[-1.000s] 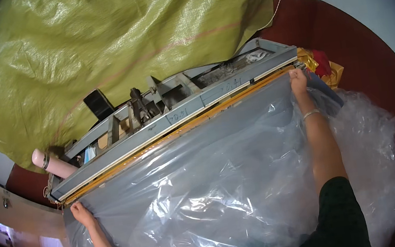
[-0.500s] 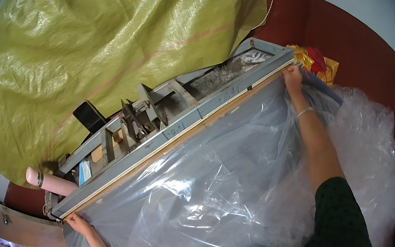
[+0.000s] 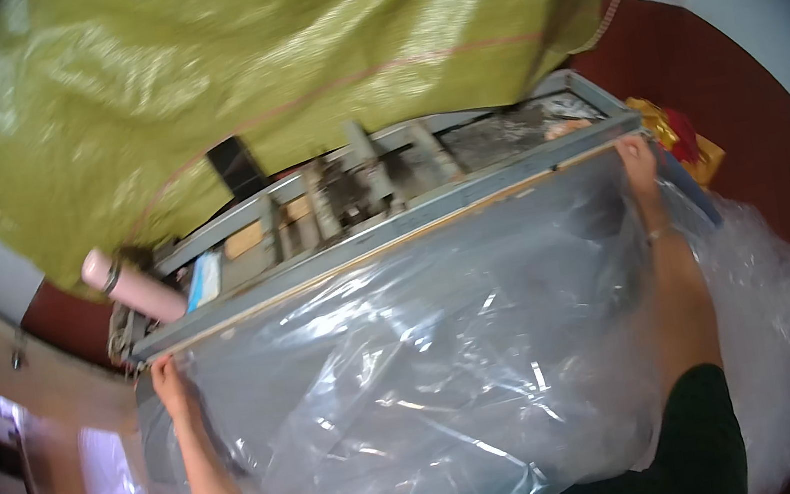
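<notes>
A wide sheet of clear plastic film (image 3: 381,360) hangs over the grey front of a machine and falls toward me. My left hand (image 3: 170,388) is closed on the film's upper edge at the left end of the grey metal frame (image 3: 468,188). At the right end of that frame, my right hand (image 3: 640,164) pinches the same edge, its fingers slightly blurred. A thin pale strip (image 3: 395,245) runs along the frame's front between both hands. The film lies wrinkled and shiny below it.
On the frame's left end lie a pink bottle (image 3: 144,290) and a blue-and-white packet (image 3: 206,279). A black phone-like slab (image 3: 237,168) rests behind, against yellow woven sheeting (image 3: 316,46). Bunched clear film (image 3: 766,336) and a gold-and-red bag (image 3: 688,140) are at the right.
The view has turned, so the frame looks more level and sits farther right. Both hands remain at the two ends of the film's upper edge.
</notes>
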